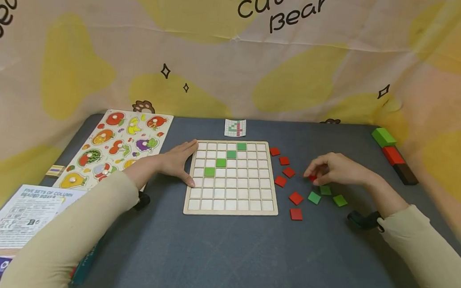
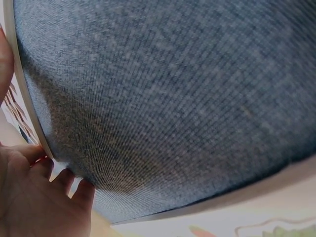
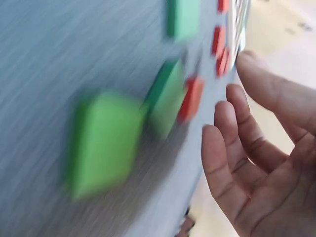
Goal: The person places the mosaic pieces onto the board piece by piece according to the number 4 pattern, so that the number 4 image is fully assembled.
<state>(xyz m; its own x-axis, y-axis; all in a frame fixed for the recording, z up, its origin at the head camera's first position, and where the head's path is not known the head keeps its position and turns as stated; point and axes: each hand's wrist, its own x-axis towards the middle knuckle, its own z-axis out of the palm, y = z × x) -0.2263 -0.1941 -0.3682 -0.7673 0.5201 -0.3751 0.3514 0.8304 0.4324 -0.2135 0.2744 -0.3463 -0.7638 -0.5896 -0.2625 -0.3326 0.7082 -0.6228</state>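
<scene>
My left hand [image 1: 175,161] spreads along the left edge of a wooden grid board [image 1: 229,214], with thumb and fingertips touching its frame. Several green tiles [image 1: 221,162] lie in the board's cells in a diagonal line. Over the loose tiles at the right hovers my right hand [image 1: 341,169], its fingers loosely bent. In the right wrist view its fingers [image 3: 215,148] hold nothing and are apart from a red tile [image 3: 192,98]. Near that hand, three loose green tiles [image 1: 314,197] lie on the table. Several red tiles [image 1: 288,172] are scattered beside the board.
A small pattern card [image 1: 235,128] lies behind the board. At the left are a fruit puzzle board [image 1: 114,147] and a printed box [image 1: 20,218]. Green, red and dark blocks [image 1: 394,155] stand in a row at the far right. A patterned cloth [image 1: 204,62] hangs behind the table.
</scene>
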